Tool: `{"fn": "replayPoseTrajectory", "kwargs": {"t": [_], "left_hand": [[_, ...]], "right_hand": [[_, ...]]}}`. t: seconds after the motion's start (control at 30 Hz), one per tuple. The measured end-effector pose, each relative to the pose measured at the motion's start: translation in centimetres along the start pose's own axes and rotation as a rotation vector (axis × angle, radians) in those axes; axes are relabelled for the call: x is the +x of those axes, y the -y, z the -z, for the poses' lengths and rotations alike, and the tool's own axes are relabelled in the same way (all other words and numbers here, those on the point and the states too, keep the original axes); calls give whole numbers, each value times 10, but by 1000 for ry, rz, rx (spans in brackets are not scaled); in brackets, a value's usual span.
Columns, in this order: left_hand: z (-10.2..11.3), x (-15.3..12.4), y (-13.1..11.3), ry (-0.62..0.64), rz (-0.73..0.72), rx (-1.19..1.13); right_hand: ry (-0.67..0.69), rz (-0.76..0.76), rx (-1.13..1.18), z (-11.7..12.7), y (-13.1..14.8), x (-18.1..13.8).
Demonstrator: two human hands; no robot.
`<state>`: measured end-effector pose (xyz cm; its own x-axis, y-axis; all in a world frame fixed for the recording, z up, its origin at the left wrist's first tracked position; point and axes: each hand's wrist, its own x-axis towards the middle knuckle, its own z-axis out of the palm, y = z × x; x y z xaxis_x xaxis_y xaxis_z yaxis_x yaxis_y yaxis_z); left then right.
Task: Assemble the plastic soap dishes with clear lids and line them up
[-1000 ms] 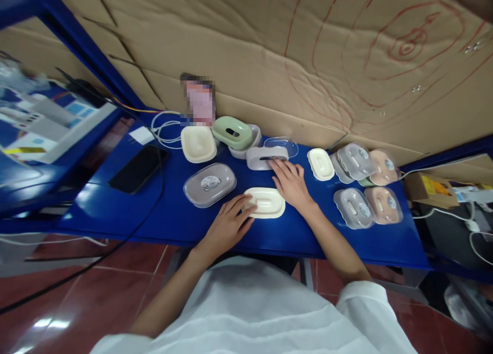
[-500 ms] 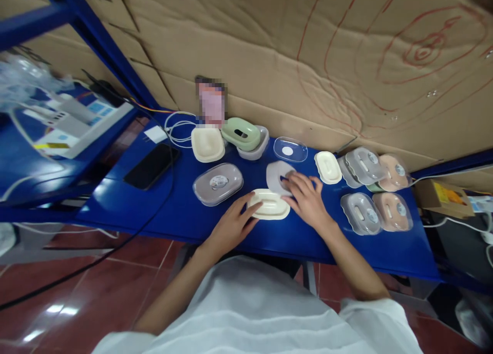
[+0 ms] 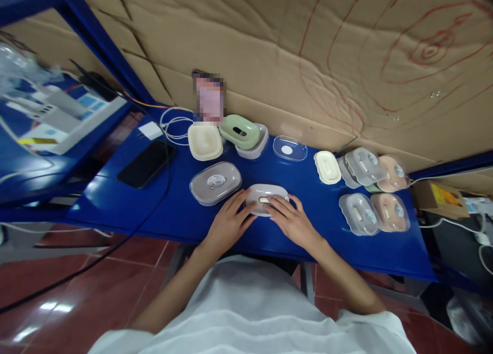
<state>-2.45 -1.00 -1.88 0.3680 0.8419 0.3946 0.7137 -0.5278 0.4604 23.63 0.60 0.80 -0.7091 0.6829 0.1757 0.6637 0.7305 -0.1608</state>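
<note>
Fingers of the right hand [image 3: 293, 222] have brought the lilac cover [image 3: 265, 191] down from its tilt over the cream tray [image 3: 262, 200], whose ridge shows through the slot; slightly spread, they rest on its right side, while the left hand [image 3: 229, 219] touches its left end, fingers parted; blue table [image 3: 246, 241] beneath, lilac box [image 3: 215, 183] to the left, clear lid [image 3: 289, 149] beyond

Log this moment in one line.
left hand: touching grey dish, left end | right hand: touching grey dish, right side | nearby: stickered container
</note>
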Motion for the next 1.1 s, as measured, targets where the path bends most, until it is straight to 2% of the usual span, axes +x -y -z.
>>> {"fn": "replayPoseTrajectory", "kwargs": {"t": [0.07,0.13,0.23,0.3,0.37,0.53,0.67,0.77,0.83,0.97,1.03,1.1], "left_hand": [[0,1,-1,-4,14,3],[0,2,-2,-9,16,-1],[0,3,-3,-20,3,-16],[-1,1,-2,-34,-4,-29],[-1,0,0,-42,1,-49],[-2,-3,3,-26,29,-116],[-2,-2,3,-9,43,-136],[-1,-1,3,-4,41,-149],[-1,0,3,-3,38,-153],[0,0,3,1,56,-149],[1,1,3,2,67,-155],[1,2,2,14,89,-176]], "right_hand": [[21,46,29,3,-14,4],[-26,9,67,5,-38,14],[-193,-250,36,4,-84,38],[-250,-406,10,1,-110,52],[-267,-467,68,0,-123,59],[-339,-422,418,5,-116,43],[-411,-547,610,2,-111,32],[-504,-608,510,-2,-112,32],[-438,-546,359,0,-109,31],[-56,-345,220,10,-100,24],[-19,-325,201,12,-98,22],[-87,-322,221,14,-98,23]]}}
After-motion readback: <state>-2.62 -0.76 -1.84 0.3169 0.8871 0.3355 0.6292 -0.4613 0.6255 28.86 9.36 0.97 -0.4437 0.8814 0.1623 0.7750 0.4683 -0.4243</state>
